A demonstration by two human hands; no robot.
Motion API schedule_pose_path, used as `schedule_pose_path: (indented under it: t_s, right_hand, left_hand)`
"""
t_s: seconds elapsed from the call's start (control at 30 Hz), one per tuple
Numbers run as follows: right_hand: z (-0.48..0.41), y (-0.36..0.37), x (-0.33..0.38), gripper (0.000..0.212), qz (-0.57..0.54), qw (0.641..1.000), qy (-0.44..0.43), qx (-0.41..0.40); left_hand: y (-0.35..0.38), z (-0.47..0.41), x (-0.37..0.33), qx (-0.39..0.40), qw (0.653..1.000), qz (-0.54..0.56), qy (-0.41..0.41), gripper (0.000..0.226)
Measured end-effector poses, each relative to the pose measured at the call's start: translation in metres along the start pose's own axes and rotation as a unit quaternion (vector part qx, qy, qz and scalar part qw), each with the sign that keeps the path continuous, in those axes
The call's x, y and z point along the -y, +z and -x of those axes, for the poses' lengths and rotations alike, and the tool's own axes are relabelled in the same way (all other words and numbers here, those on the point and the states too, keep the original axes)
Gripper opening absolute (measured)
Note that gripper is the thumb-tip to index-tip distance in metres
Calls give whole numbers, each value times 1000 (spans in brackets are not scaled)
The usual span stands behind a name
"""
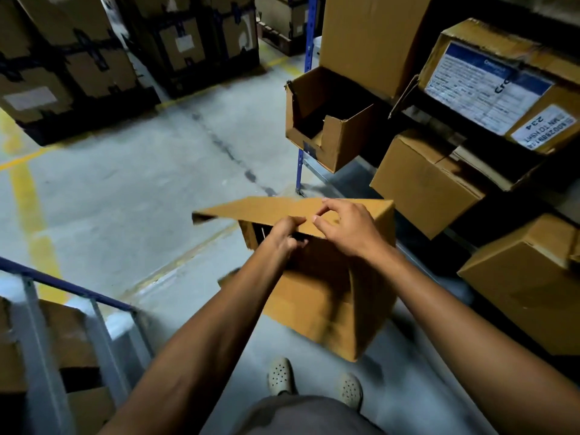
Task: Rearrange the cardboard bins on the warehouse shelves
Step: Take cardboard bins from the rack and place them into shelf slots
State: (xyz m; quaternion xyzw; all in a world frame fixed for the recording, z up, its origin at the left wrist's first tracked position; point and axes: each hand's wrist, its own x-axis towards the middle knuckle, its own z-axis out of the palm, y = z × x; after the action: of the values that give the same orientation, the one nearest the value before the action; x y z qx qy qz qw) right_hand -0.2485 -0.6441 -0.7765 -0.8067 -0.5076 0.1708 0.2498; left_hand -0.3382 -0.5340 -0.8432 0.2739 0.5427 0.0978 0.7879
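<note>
Here, from the head view, we hold a cardboard bin in front of us, close to the shelf boxes on our right. Whether it stands on the grey floor we cannot tell. Our left hand curls its fingers round the near edge of the bin's raised top flap. Our right hand pinches the same flap, bent fingers on top and thumb at the edge. An open-front bin sits on the shelf above, beside the blue upright. Pale clogs show below.
</note>
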Motion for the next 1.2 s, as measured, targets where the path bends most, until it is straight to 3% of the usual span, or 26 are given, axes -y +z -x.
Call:
schedule_pose_path:
  t_s: [0.07,0.13,0.23,0.33,0.47,0.6,0.73,0.8,0.97,1.07,1.2]
  right_hand:
    - [2,1,-3,21,-4,1000,8,18]
    - [2,4,-5,21,-10,999,15,44]
    - [1,12,-4,19,-21,997,15,75]
    - [-1,21,0,18,-17,997,3,72]
    - [-10,34,3,31,0,996,-8,90]
    - [-23,53,0,68,99,979,-35,174]
    - [-27,70,3,95,201,952,-53,222]
    - [-29,75,-2,85,216,946,-57,236]
    - [-33,69,-9,42,137,944,-31,298]
    - [-29,73,3,40,120,945,-33,304]
    - [-21,85,34,40,170,947,-97,256]
  left_hand:
    - [-6,1,4,44,999,-15,-23,17]
    - [-12,3,5,56,996,-68,-12,9]
    - [-27,4,-1,-25,966,-252,57,13]
    - [-45,5,-9,-52,924,-365,101,11]
    - [-71,6,-12,-87,861,-484,132,16]
    - [-92,17,-29,-29,750,-648,127,16]
    - [-111,35,-51,45,669,-732,125,7]
    - [-124,43,-59,76,651,-745,121,13]
    - [-143,59,-65,112,658,-738,101,13]
    - [-126,57,-55,114,672,-724,109,25]
    - [-100,43,-31,122,588,-789,129,25]
